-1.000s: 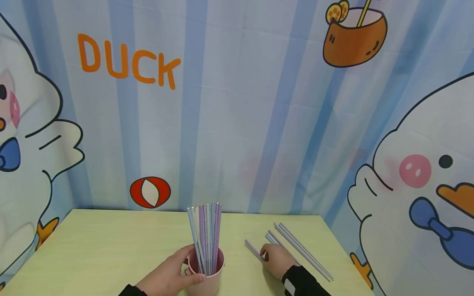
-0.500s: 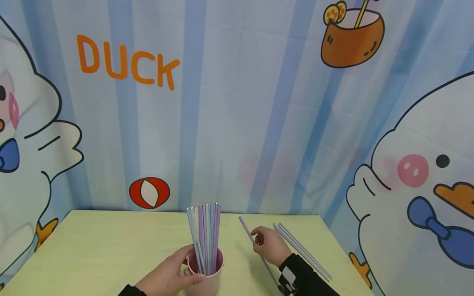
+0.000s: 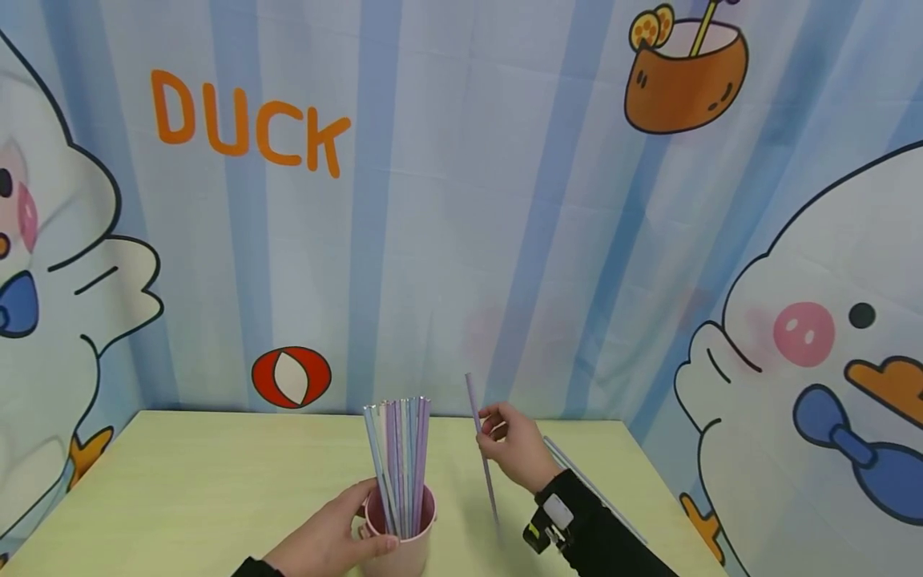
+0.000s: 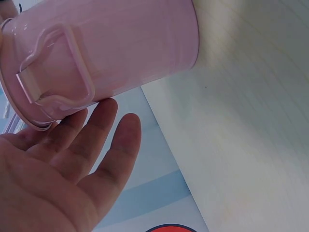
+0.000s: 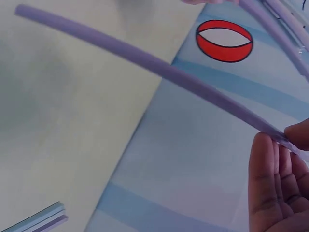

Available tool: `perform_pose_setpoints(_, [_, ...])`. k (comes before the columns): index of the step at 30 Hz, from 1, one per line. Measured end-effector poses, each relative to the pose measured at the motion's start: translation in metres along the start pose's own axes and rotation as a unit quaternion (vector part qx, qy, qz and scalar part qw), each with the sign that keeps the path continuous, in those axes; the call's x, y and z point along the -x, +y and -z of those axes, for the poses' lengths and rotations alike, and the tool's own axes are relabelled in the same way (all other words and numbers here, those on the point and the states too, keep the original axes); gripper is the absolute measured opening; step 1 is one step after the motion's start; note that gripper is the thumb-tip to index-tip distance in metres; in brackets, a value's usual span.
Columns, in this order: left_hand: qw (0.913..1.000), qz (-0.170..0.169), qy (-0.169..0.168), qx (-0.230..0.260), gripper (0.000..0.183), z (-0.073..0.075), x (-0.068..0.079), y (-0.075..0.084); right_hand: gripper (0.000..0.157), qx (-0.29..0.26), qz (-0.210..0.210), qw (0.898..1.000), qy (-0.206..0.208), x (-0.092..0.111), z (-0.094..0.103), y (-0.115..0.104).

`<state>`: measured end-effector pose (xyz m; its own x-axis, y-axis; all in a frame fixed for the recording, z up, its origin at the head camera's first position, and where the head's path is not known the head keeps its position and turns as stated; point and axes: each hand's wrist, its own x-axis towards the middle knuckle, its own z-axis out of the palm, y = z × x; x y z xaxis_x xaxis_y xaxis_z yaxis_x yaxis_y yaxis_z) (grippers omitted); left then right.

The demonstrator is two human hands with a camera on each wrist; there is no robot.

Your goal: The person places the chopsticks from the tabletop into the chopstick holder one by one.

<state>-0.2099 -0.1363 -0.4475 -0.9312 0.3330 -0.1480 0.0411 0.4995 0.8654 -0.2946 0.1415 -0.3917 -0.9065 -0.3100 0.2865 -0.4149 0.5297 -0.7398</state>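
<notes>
My left hand (image 3: 324,527) holds a pink metal cup (image 3: 401,554) that stands on the table, its thumb on the near side and fingers round the back. Several pastel straws (image 3: 401,465) in blue, white and purple stand upright inside. The left wrist view shows the cup's wire handle (image 4: 86,72) and the fingertips at its wall. To the right of the cup, my right hand (image 3: 517,450) pinches a purple straw (image 3: 489,489) between thumb and fingers. This straw is raised and nearly upright. In the right wrist view its long free end (image 5: 120,50) reaches out from the fingertips.
More straws (image 3: 597,490) lie slantwise on the pale yellow table (image 3: 216,497), partly hidden behind the right forearm. Past the table's far edge hangs a blue striped curtain (image 3: 447,240) with duck drawings. A small device (image 3: 551,521) is strapped on the right wrist.
The right hand has picked a purple straw off the table, lifting it and turning it closer to upright. The left hand and the cup have stayed put.
</notes>
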Motion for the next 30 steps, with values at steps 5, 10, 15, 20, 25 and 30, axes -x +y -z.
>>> perform_pose_setpoints(5, [1.0000,0.005,0.000,0.002,0.092,-0.001,0.000,0.001,0.025,-0.036,0.019,0.999,0.036,-0.009,0.003,-0.018])
perform_pose_setpoints(10, [1.0000,0.003,0.000,0.000,0.093,-0.001,-0.001,0.001,0.028,-0.095,0.039,0.993,0.055,-0.014,0.005,-0.037])
perform_pose_setpoints(15, [1.0000,0.007,0.002,0.000,0.094,-0.001,0.000,0.001,0.031,-0.086,0.050,0.991,0.089,-0.007,0.011,-0.075])
perform_pose_setpoints(20, [1.0000,0.008,-0.001,0.006,0.094,0.000,0.000,0.001,0.032,-0.122,0.053,0.986,0.099,-0.006,0.009,-0.089])
perform_pose_setpoints(25, [1.0000,0.000,-0.005,0.008,0.093,0.000,0.000,0.000,0.031,-0.150,0.053,0.983,0.091,-0.007,0.002,-0.091])
perform_pose_setpoints(30, [0.9998,0.002,-0.008,0.016,0.093,0.001,0.000,0.000,0.031,-0.155,0.057,0.984,0.060,-0.005,-0.009,-0.087])
